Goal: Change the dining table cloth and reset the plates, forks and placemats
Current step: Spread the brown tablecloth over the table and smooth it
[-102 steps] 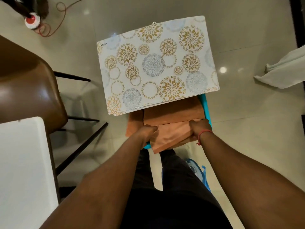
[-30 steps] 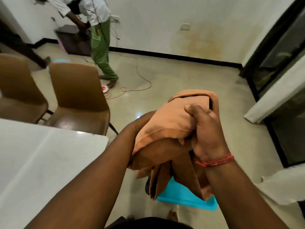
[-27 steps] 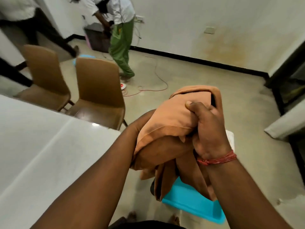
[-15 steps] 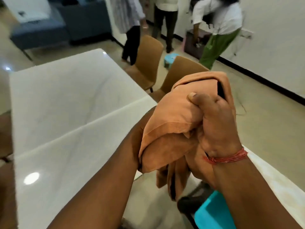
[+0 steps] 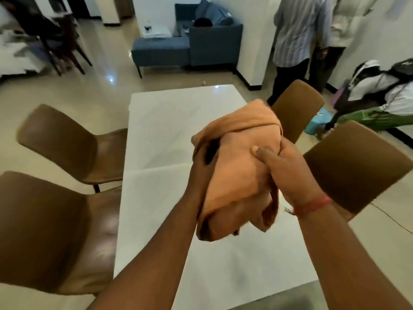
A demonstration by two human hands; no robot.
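A bundled orange cloth (image 5: 239,168) hangs in the air above the bare white dining table (image 5: 169,130). My left hand (image 5: 202,164) grips the bundle from its left side, its fingers mostly hidden under the fabric. My right hand (image 5: 283,173), with a red thread at the wrist, grips the right side, thumb pressed onto the top of the cloth. Loose folds of cloth droop below both hands. No plates, forks or placemats are in view.
Brown chairs stand on both sides of the table: two on the left (image 5: 73,146) (image 5: 47,233), two on the right (image 5: 297,106) (image 5: 357,162). Several people (image 5: 299,39) stand or bend at the back right. A blue sofa (image 5: 192,43) sits beyond the table.
I lifted the orange cloth off the blue stool, leaving the patterned placemats there, and turned left. The table has come from the left edge to straight ahead, under the cloth.
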